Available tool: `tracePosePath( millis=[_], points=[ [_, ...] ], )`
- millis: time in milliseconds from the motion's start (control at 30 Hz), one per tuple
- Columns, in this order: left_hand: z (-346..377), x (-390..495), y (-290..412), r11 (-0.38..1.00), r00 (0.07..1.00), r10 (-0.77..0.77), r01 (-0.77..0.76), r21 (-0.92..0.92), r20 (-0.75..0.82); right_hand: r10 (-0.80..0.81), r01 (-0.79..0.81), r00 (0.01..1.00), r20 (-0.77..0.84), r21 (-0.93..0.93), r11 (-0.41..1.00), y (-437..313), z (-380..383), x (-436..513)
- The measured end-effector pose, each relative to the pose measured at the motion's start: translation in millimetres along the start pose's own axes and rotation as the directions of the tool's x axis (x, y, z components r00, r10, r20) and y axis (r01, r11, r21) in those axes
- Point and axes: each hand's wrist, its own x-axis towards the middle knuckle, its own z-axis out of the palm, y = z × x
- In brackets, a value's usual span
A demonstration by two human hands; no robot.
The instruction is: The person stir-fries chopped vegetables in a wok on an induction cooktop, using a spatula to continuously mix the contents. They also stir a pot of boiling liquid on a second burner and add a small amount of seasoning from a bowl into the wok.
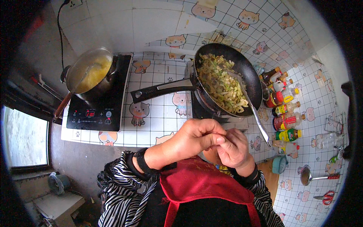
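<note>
My left hand [202, 134] and my right hand [234, 147] meet in front of my red apron [198, 181]. Their fingertips and thumbs are pressed together. Whether something small is pinched between them is hidden. Just beyond stands a black frying pan [251, 73] on a gas stove, tilted in the view, its long handle [163, 89] pointing left. Chopped pale-green vegetables [221, 85] fill much of it. A metal spatula [252, 109] rests in the food, its handle leaning over the rim towards my right hand. Neither hand touches the pan or spatula.
At left, a pot [97, 88] of yellowish liquid sits on a lit induction cooker [95, 115], a wooden-handled utensil [63, 106] leaning out. Several sauce bottles [286, 122] line the right side. A ladle [306, 176] and red-handled scissors [327, 197] are by the tiled-pattern wall.
</note>
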Motion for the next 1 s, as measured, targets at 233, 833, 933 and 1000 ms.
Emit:
tracePosePath(
  millis=[233,833,933,1000],
  points=[
    [-14,0,4,0.968,0.996,-0.089,0.084,-0.237,-0.011,0.072,-0.073,0.997,0.017,0.088,0.993,-5,2,-5],
    [-68,-33,15,0.007,0.963,0.261,-0.069,0.998,0.065,0.597,-0.499,0.8,-0.053,-0.611,0.614,28,-84,-36],
    [-68,-21,27,-0.117,0.892,0.425,-0.116,0.986,0.155,0.779,-0.539,0.619,0.104,-0.665,0.517,43,-83,-46],
    [-71,-14,33,-0.223,0.87,0.456,-0.088,0.971,0.184,0.892,-0.632,0.409,0.19,-0.646,0.428,52,-80,-52]
  ],
)
